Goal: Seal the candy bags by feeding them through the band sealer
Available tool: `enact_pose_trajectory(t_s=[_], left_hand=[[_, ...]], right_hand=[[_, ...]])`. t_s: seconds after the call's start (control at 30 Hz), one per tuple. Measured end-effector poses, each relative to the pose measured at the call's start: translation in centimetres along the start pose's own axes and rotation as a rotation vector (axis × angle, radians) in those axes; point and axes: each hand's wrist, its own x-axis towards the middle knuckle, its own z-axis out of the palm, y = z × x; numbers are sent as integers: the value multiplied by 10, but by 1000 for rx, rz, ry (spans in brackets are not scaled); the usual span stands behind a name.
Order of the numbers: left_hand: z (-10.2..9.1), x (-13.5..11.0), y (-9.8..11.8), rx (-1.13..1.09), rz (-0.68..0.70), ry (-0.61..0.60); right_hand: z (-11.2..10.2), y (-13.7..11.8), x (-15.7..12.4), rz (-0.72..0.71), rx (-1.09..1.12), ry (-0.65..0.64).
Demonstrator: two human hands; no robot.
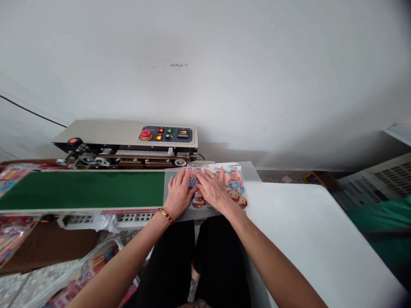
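Observation:
Two printed plastic packets lie side by side on a grey sheet [253, 172] at the end of the green conveyor belt [83, 189]. On the right-hand packet [236, 185] a brown cartoon print and colourful contents show. Fingers cover much of the left-hand packet [199, 201]. My left hand [178, 193], with a beaded bracelet at its wrist, rests flat along the left packet's edge, fingers stretched out. Across both packets lies my right hand [212, 188], its fingers spread and flat. The thumbs are close together over the left packet.
Behind the belt stands a band sealing machine [128, 137] with a lit control panel and red stop button [146, 135]. A white table [289, 214] extends right. Bags of colourful packets [93, 269] and a brown carton [61, 244] are at lower left. Plastic crates [369, 184] stand at far right.

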Motion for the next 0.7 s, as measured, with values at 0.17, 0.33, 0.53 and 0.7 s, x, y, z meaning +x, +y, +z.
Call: enact_pose_trajectory(t_s=[0.17, 0.33, 0.53, 0.7], left_hand=[[-7, -2, -7, 117, 121, -38], [-5, 6, -12, 146, 167, -60], [-2, 8, -25, 86, 380, -108], [-4, 9, -32, 27, 502, -135]], right_hand=[[10, 6, -8, 3, 0, -3], [14, 15, -11, -3, -11, 28], [12, 11, -8, 15, -48, 60], [2, 13, -10, 54, -60, -2]])
